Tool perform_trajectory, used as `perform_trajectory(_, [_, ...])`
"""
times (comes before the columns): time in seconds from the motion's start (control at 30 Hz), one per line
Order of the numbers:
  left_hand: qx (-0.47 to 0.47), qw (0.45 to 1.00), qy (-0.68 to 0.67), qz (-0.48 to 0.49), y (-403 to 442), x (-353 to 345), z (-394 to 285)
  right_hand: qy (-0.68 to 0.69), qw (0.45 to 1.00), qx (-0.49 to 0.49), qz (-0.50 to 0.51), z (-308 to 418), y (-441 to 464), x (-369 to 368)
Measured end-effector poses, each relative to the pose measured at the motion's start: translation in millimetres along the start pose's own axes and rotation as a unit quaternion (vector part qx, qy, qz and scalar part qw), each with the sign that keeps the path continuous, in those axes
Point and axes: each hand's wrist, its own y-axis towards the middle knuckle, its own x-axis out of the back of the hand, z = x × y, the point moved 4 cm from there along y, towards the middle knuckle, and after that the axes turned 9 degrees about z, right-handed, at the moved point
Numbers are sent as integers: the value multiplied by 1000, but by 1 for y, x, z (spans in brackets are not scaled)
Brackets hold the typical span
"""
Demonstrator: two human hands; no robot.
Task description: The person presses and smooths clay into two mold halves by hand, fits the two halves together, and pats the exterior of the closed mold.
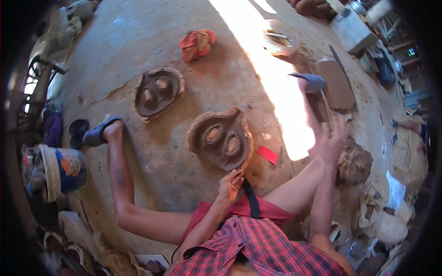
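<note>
Two clay-lined moulds with rough brown rims lie on the floor, the nearer mould (196,127) between my legs and the farther mould (180,86) up and to its left. Each has two oval hollows with lighter patches. My left hand (231,184) touches the nearer mould's lower rim, fingers curled against it. Out to the right, my right hand (332,140) is raised near a lump of brown clay (355,164), blurred, with its fingers apart and nothing seen in them. A red flat piece (267,155) lies right of the nearer mould.
A crumpled red cloth (197,45) lies beyond the moulds. A round container (279,39) with tools and a brown slab (335,85) stand at the upper right. At the left is a bucket (69,169). Part of another person's limb (410,125) shows at the far right.
</note>
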Motion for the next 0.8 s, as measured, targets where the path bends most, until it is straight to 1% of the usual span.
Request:
perform_trajectory(0.03, [-2,999,25,-31,-9,2,-11,39,996,42,72,34,5,-13])
perform_trajectory(0.07, [-10,999,19,-35,-10,11,-20,83,983,77,147,68,9,-27])
perform_trajectory(0.1, [-31,997,23,-69,-10,30,-30,396,892,73,205,34,-1,-136])
perform_trajectory(0.13, [-50,993,26,-104,-11,49,-41,663,708,31,240,9,-9,-236])
perform_trajectory(0.17, [-89,986,80,-118,-13,66,-60,547,787,35,284,44,-12,-219])
perform_trajectory(0.2, [-123,974,135,-134,-17,81,-79,405,853,51,325,83,-15,-199])
perform_trajectory(0.23, [-177,955,199,-133,-26,74,-103,267,891,75,360,123,-17,-177])
perform_trajectory(0.27, [-225,929,260,-133,-34,62,-126,185,889,-21,418,148,-27,-174])
perform_trajectory(0.3, [-194,938,257,-128,-30,63,-138,176,886,-18,428,157,-41,-180])
perform_trajectory(0.33, [-170,944,256,-121,-24,61,-152,202,861,-29,466,166,-53,-196])
perform_trajectory(0.37, [-180,938,273,-118,-21,54,-164,230,833,-38,501,170,-66,-217])
perform_trajectory(0.4, [-190,931,290,-115,-17,48,-176,266,848,-34,457,161,-84,-246])
perform_trajectory(0.47, [-183,930,299,-110,22,71,-188,356,820,-89,440,149,-109,-268])
perform_trajectory(0.5, [-170,933,294,-117,26,71,-192,348,816,-96,451,148,-128,-271])
perform_trajectory(0.57, [-188,929,311,-74,32,54,-208,409,814,-125,393,154,-142,-272])
perform_trajectory(0.6, [-189,930,306,-73,40,60,-207,405,816,-122,394,153,-143,-274])
perform_trajectory(0.67, [-219,902,361,-90,46,66,-209,414,818,-147,372,151,-145,-274])
perform_trajectory(0.7, [-230,892,378,-95,45,66,-211,413,820,-141,370,156,-137,-259])
perform_trajectory(0.77, [-231,897,365,-92,35,73,-202,322,835,-134,426,157,-126,-220])
perform_trajectory(0.8, [-228,901,359,-93,27,79,-190,317,836,-132,427,153,-126,-206])
